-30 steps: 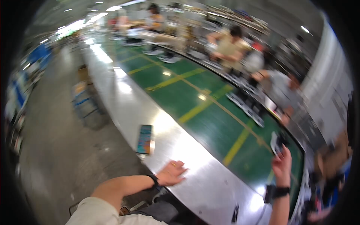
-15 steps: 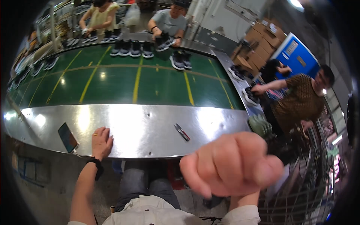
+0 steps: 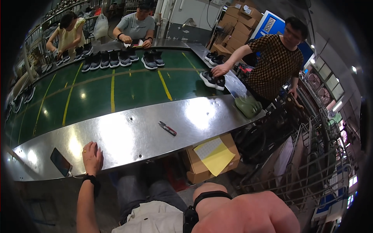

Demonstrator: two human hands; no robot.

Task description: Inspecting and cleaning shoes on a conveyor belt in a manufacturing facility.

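My left hand (image 3: 92, 158) lies on the steel table edge (image 3: 128, 134), palm down with its fingers stretched out, holding nothing. Just left of it is a dark phone (image 3: 61, 162) with a white cable plugged in. Very large and close at the bottom right, my right hand (image 3: 248, 213) shows only as bare rounded skin; its fingers cannot be made out. A black band circles the skin beside it. Thread snips (image 3: 167, 128) with a dark red handle rest on the steel, between my hands and apart from both.
Black-and-white sneakers (image 3: 104, 60) line the far side of the green conveyor belt (image 3: 128, 87). At right a co-worker's hand touches a sneaker pair (image 3: 212, 80), near an olive-green moulded object (image 3: 247, 106). A cardboard box (image 3: 194, 167) with yellow paper sits below the table edge. Two co-workers sit opposite.
The view has turned rightward. My right hand has moved from above the table edge down and nearer. My left hand stays on the steel. The co-worker opposite no longer holds sneakers.
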